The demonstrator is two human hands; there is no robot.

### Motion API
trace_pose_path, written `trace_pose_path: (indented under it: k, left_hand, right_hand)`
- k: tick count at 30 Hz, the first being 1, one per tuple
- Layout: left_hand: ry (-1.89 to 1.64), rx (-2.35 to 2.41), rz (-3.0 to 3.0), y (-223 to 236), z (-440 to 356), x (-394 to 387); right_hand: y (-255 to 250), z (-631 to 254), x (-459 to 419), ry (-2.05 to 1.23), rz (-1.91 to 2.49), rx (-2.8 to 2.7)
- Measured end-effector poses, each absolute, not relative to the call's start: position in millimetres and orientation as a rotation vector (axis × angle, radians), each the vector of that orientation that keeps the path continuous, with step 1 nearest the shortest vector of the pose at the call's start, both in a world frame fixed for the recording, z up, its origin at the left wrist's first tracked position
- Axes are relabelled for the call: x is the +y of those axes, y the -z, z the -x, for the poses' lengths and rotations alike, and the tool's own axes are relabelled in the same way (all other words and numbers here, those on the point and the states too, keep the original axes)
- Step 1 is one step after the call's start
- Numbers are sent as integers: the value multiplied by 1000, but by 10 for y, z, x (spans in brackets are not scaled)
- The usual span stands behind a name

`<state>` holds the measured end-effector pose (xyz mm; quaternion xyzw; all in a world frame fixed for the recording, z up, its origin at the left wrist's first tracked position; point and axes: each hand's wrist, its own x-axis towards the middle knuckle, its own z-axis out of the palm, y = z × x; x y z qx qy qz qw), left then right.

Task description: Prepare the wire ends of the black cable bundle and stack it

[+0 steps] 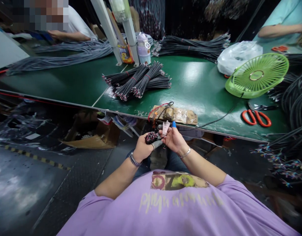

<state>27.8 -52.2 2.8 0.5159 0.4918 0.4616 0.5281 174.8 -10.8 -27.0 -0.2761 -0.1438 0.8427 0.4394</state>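
My left hand (143,148) is wrapped around a bundle of dark cables (151,136), whose stripped coloured ends point up toward me. My right hand (173,139) is right beside it, fingers curled and pinched near the cable ends; fingertip covers, one blue and one pale, show on its fingers. What it pinches is too small to make out. Both hands hover in front of the green table's near edge (131,114), just below a worn brown pad (177,114) with red and black wires.
Tied cable bundles (138,80) lie mid-table. A green fan (258,77), orange scissors (256,118) and a plastic bag (239,55) sit at right. More cables hang at far right (293,108). Other people's arms rest at the far side. A cardboard box (92,137) sits under the table.
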Motion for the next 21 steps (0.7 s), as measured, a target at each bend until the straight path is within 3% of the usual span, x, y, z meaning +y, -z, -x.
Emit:
trace_pose_path:
  k: [9, 21]
  left_hand:
    - [-1003, 1194, -1291, 93, -185, -553]
    - [-872, 1150, -1171, 63, -192, -552]
  right_hand:
    - [329, -1901, -317, -2294, 692, -392]
    - [305, -1912, -433, -2131, 774, -685]
